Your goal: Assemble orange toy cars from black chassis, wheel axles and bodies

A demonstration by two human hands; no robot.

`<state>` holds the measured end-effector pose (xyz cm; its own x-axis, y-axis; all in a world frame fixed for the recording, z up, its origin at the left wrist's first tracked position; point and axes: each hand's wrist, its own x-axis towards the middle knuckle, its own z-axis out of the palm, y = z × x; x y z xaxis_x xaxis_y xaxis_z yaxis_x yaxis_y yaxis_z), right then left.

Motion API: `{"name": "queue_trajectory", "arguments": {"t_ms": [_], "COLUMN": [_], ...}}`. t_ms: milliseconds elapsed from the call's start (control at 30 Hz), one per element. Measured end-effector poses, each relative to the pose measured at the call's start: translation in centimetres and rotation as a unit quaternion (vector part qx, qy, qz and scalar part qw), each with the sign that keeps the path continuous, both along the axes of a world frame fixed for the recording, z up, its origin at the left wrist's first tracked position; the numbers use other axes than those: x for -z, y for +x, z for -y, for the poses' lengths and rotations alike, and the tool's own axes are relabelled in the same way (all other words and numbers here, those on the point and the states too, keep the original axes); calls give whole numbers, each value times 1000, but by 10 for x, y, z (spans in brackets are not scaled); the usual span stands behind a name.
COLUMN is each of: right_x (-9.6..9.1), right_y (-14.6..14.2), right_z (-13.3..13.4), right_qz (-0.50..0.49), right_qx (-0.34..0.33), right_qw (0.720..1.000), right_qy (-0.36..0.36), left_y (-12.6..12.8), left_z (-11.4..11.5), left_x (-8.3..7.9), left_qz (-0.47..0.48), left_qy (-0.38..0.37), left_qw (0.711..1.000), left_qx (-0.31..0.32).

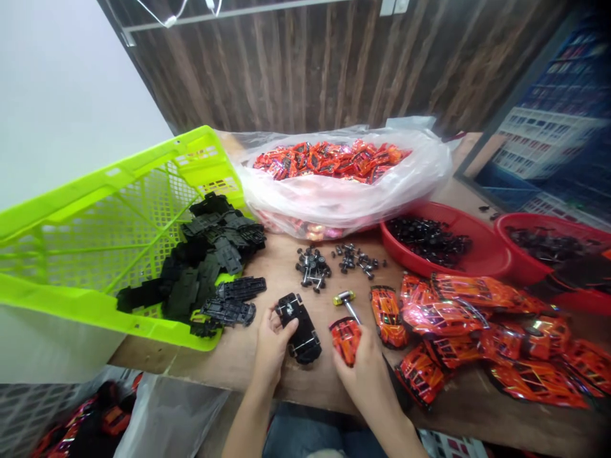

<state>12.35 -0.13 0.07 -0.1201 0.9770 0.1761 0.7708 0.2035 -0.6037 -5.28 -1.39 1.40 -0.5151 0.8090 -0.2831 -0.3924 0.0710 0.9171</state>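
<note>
My left hand (274, 340) is closed on a black toy car chassis (298, 327), with metal axle ends showing on its underside. In my right hand (363, 362) is an orange toy car body (345, 340), held between thumb and fingers. A small hammer (344, 298) with a yellowish head lies just beyond that hand; its shaft runs behind the hand, so I cannot tell whether they touch. Two loose clusters of wheel axles (312, 267) lie beyond my hands. An orange toy car (389, 316) stands right of the hammer.
A lime-green basket (105, 175) on its side at left holds black chassis parts (224, 235). A plastic bag (334, 197) of red-orange car bodies stands behind. Red bowls (491, 251) of black parts sit at right, with a pile of orange cars (449, 315) in front.
</note>
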Motion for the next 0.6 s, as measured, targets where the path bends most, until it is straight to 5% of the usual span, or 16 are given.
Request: {"name": "queue_trajectory", "arguments": {"t_ms": [100,233,600], "right_x": [-17,-27,-1], "right_y": [-1,-10,-8], "right_z": [-2,-5,-8], "right_qz": [-104,-80,-61], "right_qx": [18,-35,-47], "right_qw": [992,993,997], "right_qy": [-66,-83,-15], "left_y": [12,37,56], "left_z": [-1,0,2], "left_x": [7,13,12], "left_qz": [25,51,48], "left_qy": [19,66,86], "left_qw": [999,990,981], "left_qx": [41,111,167]}}
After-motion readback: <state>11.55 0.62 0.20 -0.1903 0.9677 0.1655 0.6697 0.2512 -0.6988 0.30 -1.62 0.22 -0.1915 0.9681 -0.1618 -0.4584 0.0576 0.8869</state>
